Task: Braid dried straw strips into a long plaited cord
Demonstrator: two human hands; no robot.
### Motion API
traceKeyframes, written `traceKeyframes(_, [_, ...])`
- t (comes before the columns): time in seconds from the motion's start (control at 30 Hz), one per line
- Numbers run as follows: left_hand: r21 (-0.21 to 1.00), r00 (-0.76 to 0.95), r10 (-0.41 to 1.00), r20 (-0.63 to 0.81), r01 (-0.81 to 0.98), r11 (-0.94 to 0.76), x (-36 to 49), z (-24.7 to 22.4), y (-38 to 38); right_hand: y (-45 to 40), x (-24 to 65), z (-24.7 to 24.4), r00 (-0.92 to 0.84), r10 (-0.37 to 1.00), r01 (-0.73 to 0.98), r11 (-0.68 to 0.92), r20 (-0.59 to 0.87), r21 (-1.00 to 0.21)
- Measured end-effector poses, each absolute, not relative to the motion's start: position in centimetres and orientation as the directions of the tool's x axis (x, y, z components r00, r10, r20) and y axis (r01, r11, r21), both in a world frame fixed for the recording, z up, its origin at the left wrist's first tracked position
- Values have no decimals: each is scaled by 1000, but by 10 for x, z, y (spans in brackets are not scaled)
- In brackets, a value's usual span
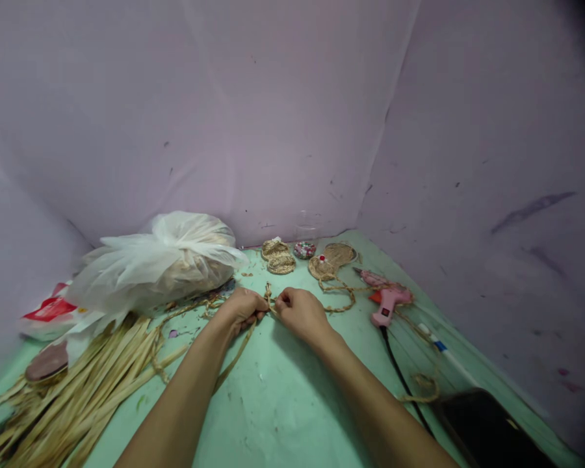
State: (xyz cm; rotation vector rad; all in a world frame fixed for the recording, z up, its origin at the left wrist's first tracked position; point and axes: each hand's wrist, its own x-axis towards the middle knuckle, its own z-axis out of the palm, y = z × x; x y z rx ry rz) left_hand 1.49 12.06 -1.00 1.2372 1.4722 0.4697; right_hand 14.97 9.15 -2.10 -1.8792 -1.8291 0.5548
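Note:
Between my two hands is a braided straw cord [268, 290], its tip sticking up above the fingers. My left hand [245, 307] is closed in a pinch on the cord, and a flat strand hangs from it toward my left forearm. My right hand [298, 312] is closed too, its fingertips pinching the cord just right of the left hand. More braided cord [344, 305] curls on the green table [268, 403] to the right of the right hand.
A white plastic bag [160, 266] and dry straw strips [88, 390] lie left. Woven pieces [281, 263], a bead container [305, 249] and a sole-shaped piece [340, 253] sit behind. On the right are a pink glue gun [390, 302], a pen [446, 351] and a black phone [492, 429].

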Motion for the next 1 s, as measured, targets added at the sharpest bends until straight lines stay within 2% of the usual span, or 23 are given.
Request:
traceKeyframes(0.1, [815,172,866,-470,460,351,14,-9,120,93,148,-20,69,997,826,-41,29,-561])
traceKeyframes(0.2, [786,153,867,-474,518,338,14,-10,121,94,146,-23,53,999,788,-35,11,-614])
traceKeyframes(0.33, [775,118,865,-487,516,366,16,-10,120,92,143,-30,-116,993,693,106,35,-713])
traceKeyframes(0.57, [840,206,868,-451,425,336,14,-9,119,84,142,-28,-262,956,710,281,129,-646])
traceKeyframes(0.7, [825,236,835,-496,427,369,10,-10,121,82,151,-20,-368,923,643,339,111,-687])
traceKeyframes(0.77, [825,253,824,-508,418,380,9,-10,122,83,161,-15,-455,890,606,279,-37,-745])
traceKeyframes(0.87, [840,278,822,-497,394,374,8,-9,123,87,175,-9,-534,789,592,94,-303,-800])
traceKeyframes(0.93, [845,305,814,-494,388,367,7,-8,123,91,178,-7,-377,881,591,-7,-284,-807])
traceKeyframes(1.0, [844,327,803,-499,391,366,6,-8,123,96,173,-7,-100,976,521,-116,-195,-846])
